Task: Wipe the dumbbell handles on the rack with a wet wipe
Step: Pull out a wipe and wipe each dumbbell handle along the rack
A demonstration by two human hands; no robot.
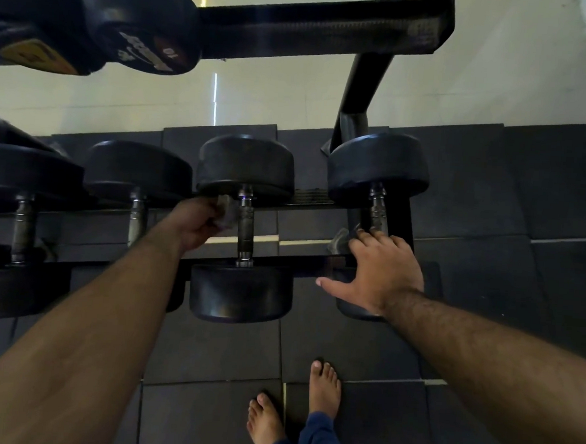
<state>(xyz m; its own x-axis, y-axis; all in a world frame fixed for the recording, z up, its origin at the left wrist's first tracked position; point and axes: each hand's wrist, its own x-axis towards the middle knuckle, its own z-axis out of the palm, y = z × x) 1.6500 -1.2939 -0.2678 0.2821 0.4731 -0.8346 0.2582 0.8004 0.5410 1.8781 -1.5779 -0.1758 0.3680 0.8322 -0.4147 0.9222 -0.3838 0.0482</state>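
My left hand [199, 223] grips a wet wipe [226, 211], just left of the middle dumbbell handle [245, 227]. My right hand [381, 272] lies spread over the rightmost dumbbell [379, 168] (fingers [366, 238] straight, touching its handle).

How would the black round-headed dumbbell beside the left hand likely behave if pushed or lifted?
The black round-headed dumbbell probably feels heavy: its heads are thick and solid-looking. The round heads suggest it could roll along the black metal rack. Its ridged metal handle likely resists slipping.
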